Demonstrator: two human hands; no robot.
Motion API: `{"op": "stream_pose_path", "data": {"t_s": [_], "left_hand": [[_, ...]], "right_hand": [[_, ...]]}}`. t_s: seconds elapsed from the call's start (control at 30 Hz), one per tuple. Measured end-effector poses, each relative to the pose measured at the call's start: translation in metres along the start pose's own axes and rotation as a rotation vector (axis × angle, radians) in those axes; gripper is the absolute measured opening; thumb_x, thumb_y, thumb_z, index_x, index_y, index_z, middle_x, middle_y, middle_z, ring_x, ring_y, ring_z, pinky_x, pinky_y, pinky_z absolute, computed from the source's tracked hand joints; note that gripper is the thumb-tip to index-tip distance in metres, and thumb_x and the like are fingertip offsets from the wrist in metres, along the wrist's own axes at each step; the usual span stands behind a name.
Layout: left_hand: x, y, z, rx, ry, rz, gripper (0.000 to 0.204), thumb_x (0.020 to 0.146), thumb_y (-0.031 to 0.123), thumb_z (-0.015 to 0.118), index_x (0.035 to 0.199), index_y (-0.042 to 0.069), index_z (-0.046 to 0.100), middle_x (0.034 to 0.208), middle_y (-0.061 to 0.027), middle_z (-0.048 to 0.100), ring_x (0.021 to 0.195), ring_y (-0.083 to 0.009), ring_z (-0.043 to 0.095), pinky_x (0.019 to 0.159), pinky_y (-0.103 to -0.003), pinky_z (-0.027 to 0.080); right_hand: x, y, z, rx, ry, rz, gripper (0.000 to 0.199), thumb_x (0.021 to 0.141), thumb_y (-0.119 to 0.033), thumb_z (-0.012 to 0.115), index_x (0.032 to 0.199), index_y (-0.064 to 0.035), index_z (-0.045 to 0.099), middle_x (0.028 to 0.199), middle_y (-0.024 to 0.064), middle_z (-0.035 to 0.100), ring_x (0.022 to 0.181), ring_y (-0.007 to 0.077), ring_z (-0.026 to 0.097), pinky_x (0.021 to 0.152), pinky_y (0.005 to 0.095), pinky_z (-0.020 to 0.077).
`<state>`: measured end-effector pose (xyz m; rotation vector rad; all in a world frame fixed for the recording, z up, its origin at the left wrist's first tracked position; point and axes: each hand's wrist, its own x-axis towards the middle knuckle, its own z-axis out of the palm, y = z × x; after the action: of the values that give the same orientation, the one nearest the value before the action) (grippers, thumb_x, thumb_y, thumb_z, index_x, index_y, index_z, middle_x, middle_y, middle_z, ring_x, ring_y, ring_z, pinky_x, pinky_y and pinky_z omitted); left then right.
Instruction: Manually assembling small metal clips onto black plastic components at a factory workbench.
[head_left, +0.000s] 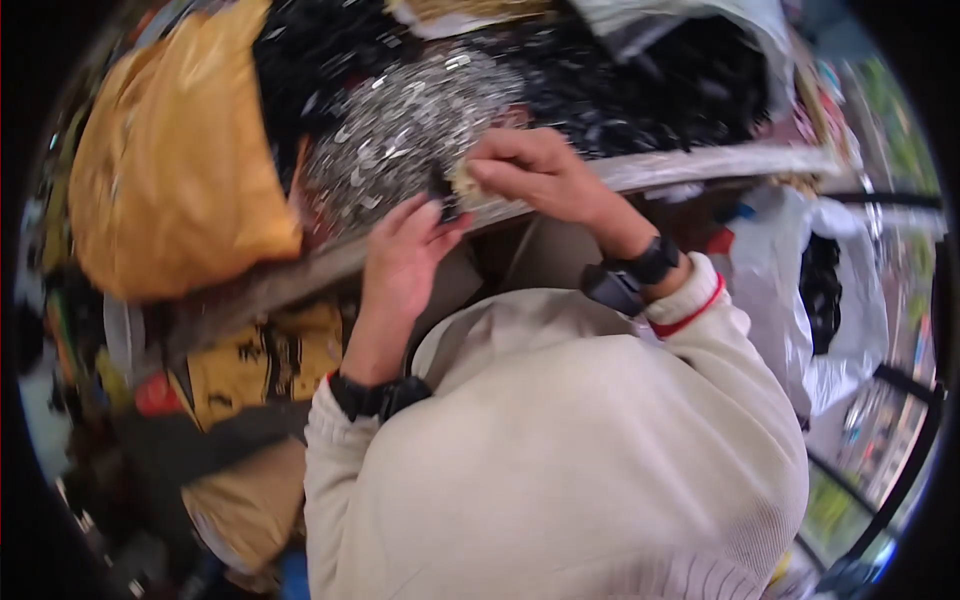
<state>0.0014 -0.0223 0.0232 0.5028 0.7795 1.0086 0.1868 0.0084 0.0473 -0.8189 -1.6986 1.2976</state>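
Your left hand (398, 255) is at the near edge of the work surface, palm turned inward, with its thumb and fingers set narrow around a small dark piece (447, 208); motion blur hides the piece's exact shape. Your right hand (540, 175) is just to the right and slightly farther away, its thumb and index finger pinched on a small pale cream-coloured piece (463, 182). The two pieces are close together in front of the heap of small shiny silver parts (410, 110); you cannot tell whether they touch. Loose black pieces (660, 95) lie to the right of this heap. A large orange-yellow bag (180, 160) stands at the left of the surface, and a white plastic bag (770, 40) is at the far right. On the near right, below the surface edge, a second white plastic bag (765, 300) contains black material (820, 300). A yellow sheet with black markings (230, 375) is below the surface on the left. You wear a black band (655, 262) on your right wrist.
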Motion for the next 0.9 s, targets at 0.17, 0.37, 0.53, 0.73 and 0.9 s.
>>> {"op": "stream_pose_path", "data": {"t_s": [0.17,0.37,0.53,0.73,0.9], "left_hand": [[-0.012,-0.005,-0.004,-0.118,-0.085,-0.018,0.021,0.079,0.011,0.055,0.096,0.0,0.054,0.085,-0.0087,0.059,0.076,-0.0218,0.06,0.061,-0.022,0.049],[-0.02,-0.003,-0.009,-0.146,-0.083,-0.06,0.018,0.078,0.013,0.057,0.092,0.001,0.056,0.084,-0.0079,0.06,0.074,-0.0203,0.06,0.061,-0.021,0.049],[-0.015,-0.005,-0.008,-0.159,-0.081,-0.13,0.018,0.078,0.014,0.057,0.091,0.001,0.057,0.083,-0.0075,0.06,0.073,-0.0195,0.06,0.061,-0.021,0.049],[0.005,-0.002,-0.005,-0.166,-0.138,-0.233,0.02,0.078,0.015,0.057,0.091,0.0,0.057,0.082,-0.007,0.059,0.072,-0.0196,0.06,0.06,-0.021,0.049],[0.017,-0.005,-0.008,-0.166,-0.152,-0.316,0.021,0.078,0.016,0.057,0.091,-0.001,0.056,0.082,-0.0076,0.059,0.072,-0.0201,0.06,0.06,-0.022,0.05]], "right_hand": [[-0.004,-0.009,0.017,0.056,-0.065,0.077,0.017,0.084,-0.017,0.05,0.08,-0.0017,0.053,0.062,-0.0039,0.046,0.054,0.0024,0.04,0.046,0.0176,0.0327],[-0.008,-0.001,0.033,0.115,-0.021,0.094,0.016,0.084,-0.017,0.05,0.079,-0.0017,0.052,0.062,-0.0051,0.045,0.054,0.0016,0.038,0.046,0.0164,0.0309],[-0.009,0.004,0.025,0.218,0.013,0.194,0.015,0.083,-0.016,0.052,0.076,-0.0026,0.051,0.06,-0.0062,0.043,0.053,0.0006,0.035,0.045,0.0161,0.0293],[0.002,0.011,-0.001,0.297,-0.088,0.339,0.018,0.081,-0.022,0.054,0.075,-0.0056,0.05,0.058,-0.0074,0.039,0.05,0.0009,0.031,0.043,0.0156,0.0222],[0.007,0.018,-0.011,0.382,-0.147,0.444,0.017,0.082,-0.021,0.054,0.074,-0.0053,0.052,0.057,-0.0086,0.038,0.049,0.0002,0.03,0.043,0.0159,0.0226]]}}
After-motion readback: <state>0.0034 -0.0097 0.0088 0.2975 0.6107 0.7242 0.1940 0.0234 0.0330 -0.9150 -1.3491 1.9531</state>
